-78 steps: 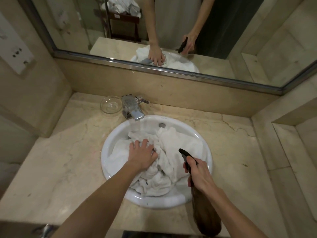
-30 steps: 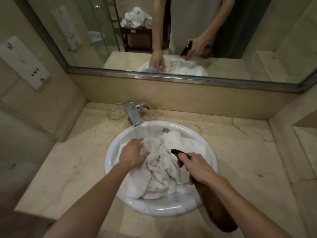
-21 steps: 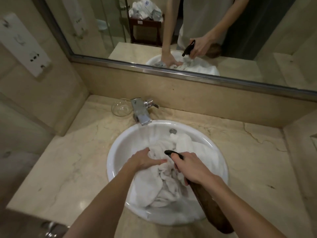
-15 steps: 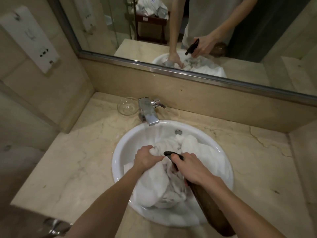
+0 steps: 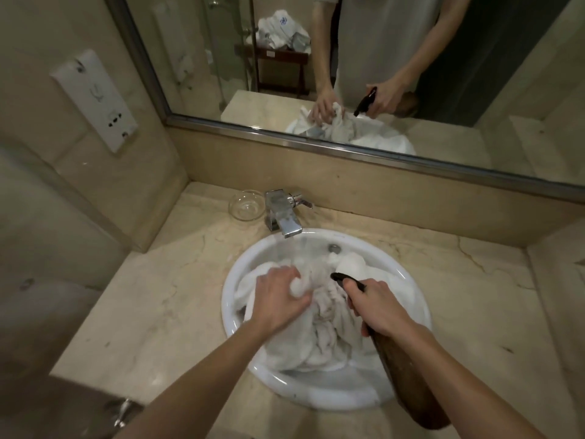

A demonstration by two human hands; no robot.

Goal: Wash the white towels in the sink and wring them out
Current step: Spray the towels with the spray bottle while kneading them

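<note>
1. left hand (image 5: pixel 278 299) now bunches a fold of the white towels (image 5: pixel 323 331); earlier it lay flat.
2. right hand (image 5: pixel 376 307) grips the spray bottle (image 5: pixel 408 378), nozzle lowered toward them.
3. towels fill the sink (image 5: pixel 316 399); washing likely under way, wringing not begun.

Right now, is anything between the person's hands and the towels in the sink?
Nothing blocks the left hand: it already grips the white towels in the sink. The right hand holds a brown spray bottle, so it cannot grasp them.
</note>
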